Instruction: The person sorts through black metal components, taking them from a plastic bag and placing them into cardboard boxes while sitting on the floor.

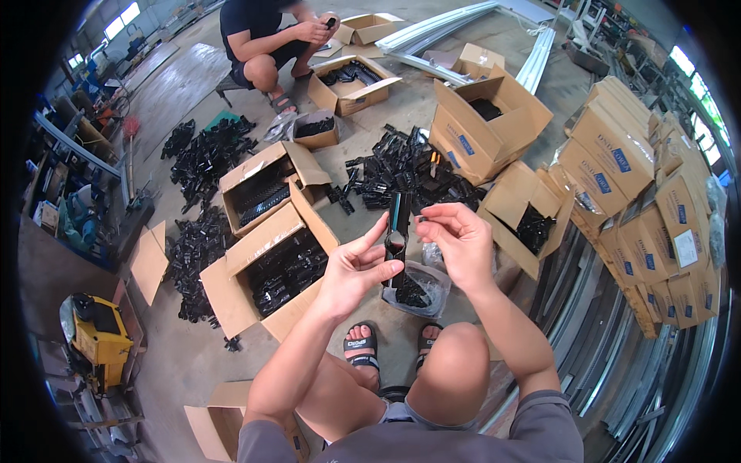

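Note:
My left hand (356,266) grips a long black bracket-like part (399,212), held upright in front of me with a round opening around its middle. Just right of it, my right hand (461,238) pinches a small black piece (421,219) between thumb and fingertips, a little apart from the bracket. Below both hands stands a small container lined with clear plastic (438,301), with many small black pieces (409,292) in it. Beyond my hands a pile of black parts (409,166) lies on the floor.
Open cardboard boxes of black parts stand left (224,279) and right (502,214). More loose parts (197,266) lie at the left. A seated person (266,38) handles a dark piece at the back. Stacked cartons (610,158) and metal profiles (590,347) are on the right.

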Action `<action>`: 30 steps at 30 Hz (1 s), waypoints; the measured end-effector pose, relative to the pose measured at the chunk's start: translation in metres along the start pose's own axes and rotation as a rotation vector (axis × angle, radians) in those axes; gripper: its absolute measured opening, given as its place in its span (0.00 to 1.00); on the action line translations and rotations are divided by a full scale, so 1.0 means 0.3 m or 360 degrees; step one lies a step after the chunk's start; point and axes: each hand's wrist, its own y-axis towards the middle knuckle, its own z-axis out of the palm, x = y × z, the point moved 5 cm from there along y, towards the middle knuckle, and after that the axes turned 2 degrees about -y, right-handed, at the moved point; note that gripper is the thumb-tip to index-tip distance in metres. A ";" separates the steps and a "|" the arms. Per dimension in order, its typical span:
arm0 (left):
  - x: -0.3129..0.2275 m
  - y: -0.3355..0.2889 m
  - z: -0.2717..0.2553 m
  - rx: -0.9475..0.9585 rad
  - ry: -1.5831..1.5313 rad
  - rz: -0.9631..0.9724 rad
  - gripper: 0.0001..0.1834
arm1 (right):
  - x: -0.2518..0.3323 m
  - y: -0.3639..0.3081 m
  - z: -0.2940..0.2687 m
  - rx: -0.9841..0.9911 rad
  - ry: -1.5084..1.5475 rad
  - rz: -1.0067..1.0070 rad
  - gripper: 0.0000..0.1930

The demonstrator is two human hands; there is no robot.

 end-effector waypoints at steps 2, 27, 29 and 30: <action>0.001 -0.010 0.009 0.0068 0.0019 0.0085 0.41 | 0.053 -0.023 0.025 -0.0054 -0.0160 -0.0101 0.08; -0.035 -0.075 0.067 0.0170 -0.0055 0.0461 0.42 | 0.154 -0.119 0.054 -0.0298 -0.0748 -0.0663 0.06; -0.027 -0.074 0.060 0.0168 -0.0036 0.0449 0.42 | 0.162 -0.122 0.055 -0.0287 -0.0826 -0.0742 0.06; -0.022 -0.071 0.060 0.0171 -0.0030 0.0444 0.42 | 0.168 -0.124 0.054 -0.0284 -0.0869 -0.0783 0.06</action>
